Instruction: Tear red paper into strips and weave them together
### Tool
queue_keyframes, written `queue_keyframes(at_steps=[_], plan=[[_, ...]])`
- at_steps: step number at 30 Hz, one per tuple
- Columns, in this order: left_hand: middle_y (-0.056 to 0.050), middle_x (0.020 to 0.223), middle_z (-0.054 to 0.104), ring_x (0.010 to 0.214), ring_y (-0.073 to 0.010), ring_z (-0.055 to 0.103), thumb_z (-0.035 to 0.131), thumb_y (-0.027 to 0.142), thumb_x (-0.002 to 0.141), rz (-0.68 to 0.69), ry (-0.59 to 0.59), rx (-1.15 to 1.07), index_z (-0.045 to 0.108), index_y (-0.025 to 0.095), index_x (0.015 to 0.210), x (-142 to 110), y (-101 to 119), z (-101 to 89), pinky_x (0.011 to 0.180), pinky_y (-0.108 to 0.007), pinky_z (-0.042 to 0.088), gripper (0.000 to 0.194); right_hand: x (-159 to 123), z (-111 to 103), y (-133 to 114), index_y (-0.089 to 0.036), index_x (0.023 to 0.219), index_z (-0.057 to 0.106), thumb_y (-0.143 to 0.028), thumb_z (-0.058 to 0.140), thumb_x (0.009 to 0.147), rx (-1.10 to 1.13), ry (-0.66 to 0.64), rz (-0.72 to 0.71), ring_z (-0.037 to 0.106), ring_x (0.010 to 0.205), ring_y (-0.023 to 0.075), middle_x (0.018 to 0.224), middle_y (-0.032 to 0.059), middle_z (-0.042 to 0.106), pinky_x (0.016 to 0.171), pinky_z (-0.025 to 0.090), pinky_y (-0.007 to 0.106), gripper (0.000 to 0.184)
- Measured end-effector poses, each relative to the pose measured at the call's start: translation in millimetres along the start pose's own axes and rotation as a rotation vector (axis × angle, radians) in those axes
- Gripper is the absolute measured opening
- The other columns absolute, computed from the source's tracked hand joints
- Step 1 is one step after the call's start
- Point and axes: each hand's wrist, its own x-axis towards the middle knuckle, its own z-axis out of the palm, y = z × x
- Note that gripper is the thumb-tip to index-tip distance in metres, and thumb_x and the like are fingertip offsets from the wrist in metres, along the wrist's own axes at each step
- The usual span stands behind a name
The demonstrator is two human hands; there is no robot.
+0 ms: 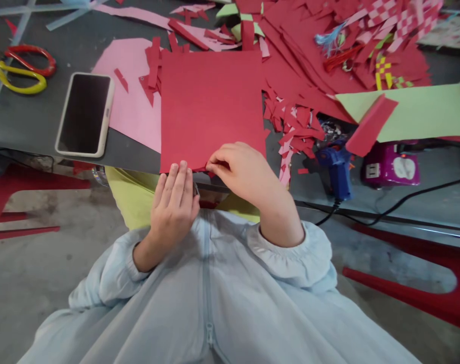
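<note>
A large red sheet of paper (213, 101) lies flat at the table's near edge, in the middle of the view. My left hand (174, 194) rests its outstretched fingertips on the sheet's near left edge. The fingers of my right hand (239, 172) are pinched together at the middle of the same near edge, which looks slightly folded or raised there. Under the sheet's left side, a pink sheet of paper (133, 114) sticks out with red scraps on it.
Left of the paper are a phone (84, 114) and scissors with red and yellow handles (23, 76). To the right lie red paper scraps (296, 124), a blue glue gun (338, 172), a purple power socket (391, 167) with a black cord and a pale green sheet (419, 111).
</note>
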Motion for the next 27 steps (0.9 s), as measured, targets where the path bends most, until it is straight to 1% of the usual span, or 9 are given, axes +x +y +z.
queue_keyframes(at_steps=[4, 8, 12, 15, 18, 21, 23, 27], plan=[[-0.023, 0.149, 0.047, 0.144, -0.0324, 0.040, 0.049, 0.028, 0.097, -0.014, -0.026, -0.012, 0.035, 0.000, 0.151, 2.4, -0.5, 5.5, 0.122, -0.048, 0.030, 0.062, 2.0, -3.0, -0.5, -0.016, 0.085, 0.072, -0.021, 0.057, 0.093, -0.016, -0.031, -0.003, 0.059, 0.083, 0.0199, 0.088, 0.0073, 0.073, 0.080, 0.040, 0.033, 0.018], [-0.026, 0.150, 0.044, 0.146, -0.0340, 0.036, 0.049, 0.031, 0.097, -0.032, -0.060, -0.044, 0.034, -0.003, 0.151, 3.9, 0.2, 9.3, 0.122, -0.049, 0.031, 0.065, -0.5, -3.0, -6.6, -0.016, 0.090, 0.070, -0.020, 0.059, 0.091, -0.067, -0.028, -0.049, 0.059, 0.085, 0.0206, 0.089, 0.0068, 0.072, 0.083, 0.041, 0.034, 0.012], [-0.026, 0.150, 0.044, 0.145, -0.0335, 0.036, 0.047, 0.031, 0.098, -0.053, -0.085, -0.050, 0.033, 0.000, 0.152, 5.4, 0.9, 9.8, 0.120, -0.050, 0.034, 0.064, -0.4, 0.8, -18.0, -0.015, 0.091, 0.069, -0.025, 0.058, 0.093, -0.150, -0.024, -0.044, 0.058, 0.085, 0.0226, 0.088, 0.0087, 0.071, 0.080, 0.039, 0.035, 0.016], [-0.027, 0.150, 0.044, 0.145, -0.0341, 0.036, 0.048, 0.029, 0.097, -0.076, -0.108, -0.088, 0.036, -0.003, 0.150, 6.2, 1.0, 7.5, 0.120, -0.050, 0.034, 0.063, 3.4, 5.0, -24.0, -0.015, 0.088, 0.070, -0.026, 0.054, 0.095, -0.146, -0.003, 0.001, 0.058, 0.083, 0.0223, 0.087, 0.0092, 0.071, 0.078, 0.038, 0.034, 0.021], [-0.026, 0.151, 0.043, 0.146, -0.0335, 0.035, 0.049, 0.027, 0.097, -0.091, -0.142, -0.105, 0.036, -0.002, 0.150, 5.2, 1.0, 3.4, 0.122, -0.050, 0.032, 0.062, 8.4, 7.5, -25.6, -0.016, 0.085, 0.070, -0.025, 0.054, 0.095, -0.124, 0.003, 0.053, 0.060, 0.083, 0.0216, 0.088, 0.0092, 0.073, 0.075, 0.038, 0.034, 0.021], [-0.024, 0.152, 0.042, 0.145, -0.0327, 0.037, 0.048, 0.026, 0.097, -0.087, -0.173, -0.065, 0.033, 0.000, 0.152, 1.9, 1.3, -0.8, 0.121, -0.049, 0.033, 0.063, 12.8, 7.8, -25.3, -0.016, 0.082, 0.071, -0.028, 0.056, 0.095, -0.131, -0.018, 0.088, 0.061, 0.080, 0.0212, 0.086, 0.0091, 0.074, 0.073, 0.038, 0.034, 0.023], [-0.025, 0.151, 0.043, 0.145, -0.0331, 0.039, 0.049, 0.026, 0.097, -0.078, -0.182, -0.030, 0.034, -0.002, 0.151, -0.2, 1.3, -2.5, 0.120, -0.049, 0.035, 0.063, 14.9, 7.5, -25.2, -0.016, 0.081, 0.072, -0.030, 0.056, 0.095, -0.157, -0.028, 0.096, 0.062, 0.078, 0.0216, 0.084, 0.0092, 0.074, 0.071, 0.039, 0.034, 0.025], [-0.025, 0.151, 0.044, 0.144, -0.0337, 0.039, 0.049, 0.027, 0.096, -0.087, -0.181, -0.035, 0.036, -0.002, 0.150, 0.9, 0.4, -2.1, 0.120, -0.050, 0.034, 0.063, 17.3, 7.1, -25.2, -0.016, 0.080, 0.072, -0.029, 0.056, 0.094, -0.225, 0.029, 0.077, 0.063, 0.081, 0.0242, 0.085, 0.0105, 0.074, 0.072, 0.041, 0.037, 0.025]])
